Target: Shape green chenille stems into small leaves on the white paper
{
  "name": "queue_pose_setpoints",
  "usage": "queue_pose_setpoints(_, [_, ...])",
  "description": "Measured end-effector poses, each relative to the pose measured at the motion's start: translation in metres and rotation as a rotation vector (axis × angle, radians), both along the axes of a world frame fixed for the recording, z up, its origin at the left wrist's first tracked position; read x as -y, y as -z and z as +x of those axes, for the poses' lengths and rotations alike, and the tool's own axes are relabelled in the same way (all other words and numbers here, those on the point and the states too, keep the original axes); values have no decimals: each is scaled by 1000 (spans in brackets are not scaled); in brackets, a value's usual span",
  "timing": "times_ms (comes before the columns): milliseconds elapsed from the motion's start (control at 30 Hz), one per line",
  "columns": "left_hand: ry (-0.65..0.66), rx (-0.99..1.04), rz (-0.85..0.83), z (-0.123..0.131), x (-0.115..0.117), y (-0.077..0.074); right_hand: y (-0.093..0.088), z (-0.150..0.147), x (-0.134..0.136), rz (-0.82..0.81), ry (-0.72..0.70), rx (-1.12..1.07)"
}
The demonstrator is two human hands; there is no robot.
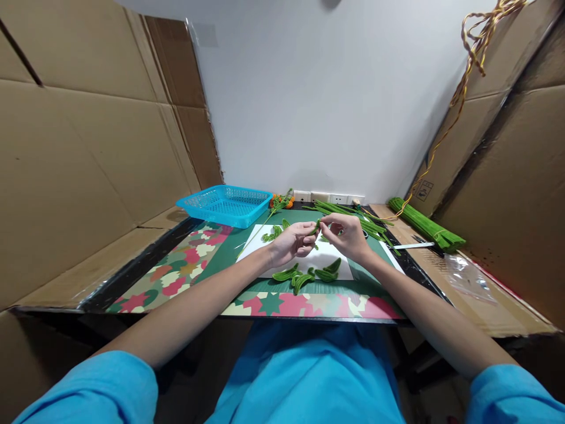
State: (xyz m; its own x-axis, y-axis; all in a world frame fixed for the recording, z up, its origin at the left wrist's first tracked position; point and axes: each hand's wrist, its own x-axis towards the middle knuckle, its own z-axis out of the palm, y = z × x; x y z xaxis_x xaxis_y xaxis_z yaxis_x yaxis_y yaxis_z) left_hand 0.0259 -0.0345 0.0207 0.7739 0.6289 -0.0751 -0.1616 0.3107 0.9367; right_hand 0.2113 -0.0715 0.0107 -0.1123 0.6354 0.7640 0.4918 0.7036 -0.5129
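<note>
Cardboard panels [79, 147] wall off the left side of the bench. At ten o'clock from the hands, a blue plastic basket [225, 205] sits by the far edge of a camouflage-print mat [176, 271]. At eleven o'clock a stem with orange blossoms [279, 204] lies slanted toward a white sheet [258, 241], with a few small green leaves [272, 233] just beside it.

Centre: our left hand [291, 242] and right hand [352, 235] meet above the sheet. The fingers of both are narrow and curled in, and the tips pinch a green pipe-cleaner piece [316, 225], which is held clear of the table between them. At six o'clock below the hands, a cluster of finished leaves [304, 275] rests on the sheet's near edge.

We judge the step in hand to be shaping this piece into a leaf like those below. A further bend would call for one hand to anchor the wire while the other works it, with a tight pinch and small movements.

Right: at one o'clock loose green stems [348, 213] fan out. At two o'clock lies a tied bundle of pipe cleaners [426, 224], with a white-handled tool [412, 245] near it. At four o'clock there is a clear plastic bag [468, 274]. A gold cord [477, 47] hangs high at the right.
</note>
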Motion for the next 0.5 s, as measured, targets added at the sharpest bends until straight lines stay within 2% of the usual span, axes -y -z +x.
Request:
queue_pose_setpoints(167, [-64,-33,143,4,-1,0,1,3,-1,-175,-77,-180])
queue_pose_setpoints(400, [-374,-104,496,4,-4,6,6,4,-8,-324,-207,-267])
queue_pose_setpoints(500, [-485,-132,616,6,-1,10,7,2,-9,-344,-212,-267])
